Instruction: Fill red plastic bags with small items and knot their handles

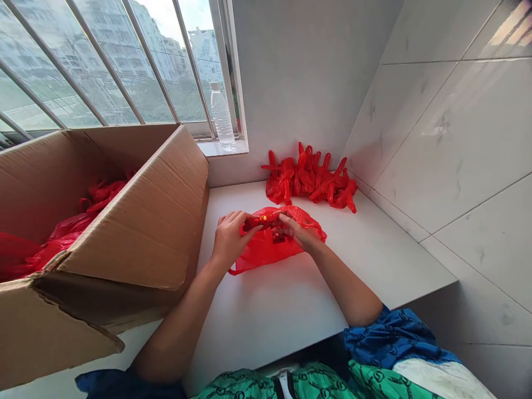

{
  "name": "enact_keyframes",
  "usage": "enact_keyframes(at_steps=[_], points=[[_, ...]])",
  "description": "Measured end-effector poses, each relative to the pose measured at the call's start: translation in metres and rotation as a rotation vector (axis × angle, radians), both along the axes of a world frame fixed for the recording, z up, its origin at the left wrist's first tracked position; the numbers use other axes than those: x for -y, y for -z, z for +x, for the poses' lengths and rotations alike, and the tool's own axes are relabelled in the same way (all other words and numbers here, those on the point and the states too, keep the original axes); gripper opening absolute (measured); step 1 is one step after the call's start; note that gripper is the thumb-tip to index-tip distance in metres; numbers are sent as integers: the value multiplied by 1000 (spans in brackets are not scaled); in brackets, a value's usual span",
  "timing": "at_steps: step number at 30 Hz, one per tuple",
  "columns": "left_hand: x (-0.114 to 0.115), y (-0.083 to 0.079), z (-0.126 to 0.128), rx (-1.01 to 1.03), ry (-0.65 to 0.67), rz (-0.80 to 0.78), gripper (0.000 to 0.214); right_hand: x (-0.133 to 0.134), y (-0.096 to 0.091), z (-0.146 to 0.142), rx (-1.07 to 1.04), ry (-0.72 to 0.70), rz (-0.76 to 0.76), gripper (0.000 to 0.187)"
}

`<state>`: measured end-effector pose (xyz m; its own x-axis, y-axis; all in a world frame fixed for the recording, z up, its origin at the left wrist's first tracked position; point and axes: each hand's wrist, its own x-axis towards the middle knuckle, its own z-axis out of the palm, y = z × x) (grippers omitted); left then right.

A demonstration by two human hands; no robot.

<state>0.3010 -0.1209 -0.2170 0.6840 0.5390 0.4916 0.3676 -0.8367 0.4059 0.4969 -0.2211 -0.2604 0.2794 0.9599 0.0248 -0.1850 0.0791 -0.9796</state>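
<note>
A thin red plastic bag [270, 249] lies on the white table in front of me, partly gathered along its far edge. My left hand [233, 235] pinches the rolled edge on the left side, thumb and fingers closed on it. On the right side my right hand [297, 230] grips the same fold, its fingers partly hidden by the plastic. A small dark printed patch shows on the bag between my hands. Behind it, several knotted red plastic bags [310, 180] sit in a heap against the wall.
To my left stands a large open cardboard box [141, 221] with more red plastic bags [70, 227] inside. A clear water bottle [223, 119] stands on the sill by the barred window. Tiled wall [457, 138] bounds the white table [266, 316] on the right.
</note>
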Motion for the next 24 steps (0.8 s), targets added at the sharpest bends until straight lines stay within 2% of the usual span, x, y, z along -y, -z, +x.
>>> enact_keyframes(at_steps=[3,6,9,12,15,19,24], points=[[4,-3,-1,99,38,145,9,0,-3,-4,-118,-97,-12,44],[9,-5,0,83,168,233,9,2,-6,-9,-145,-199,-27,52],[14,-6,1,9,258,204,12,4,-8,-10,-119,-148,-10,49],[14,-6,2,62,219,33,36,7,-9,-8,-97,-115,13,55],[11,-4,2,131,124,-286,51,9,-12,-6,-73,-118,44,55],[8,-2,3,91,199,-740,56,8,-9,-6,-91,-110,20,54],[11,-5,5,147,278,-891,60,2,-2,-6,-189,-121,-21,43]])
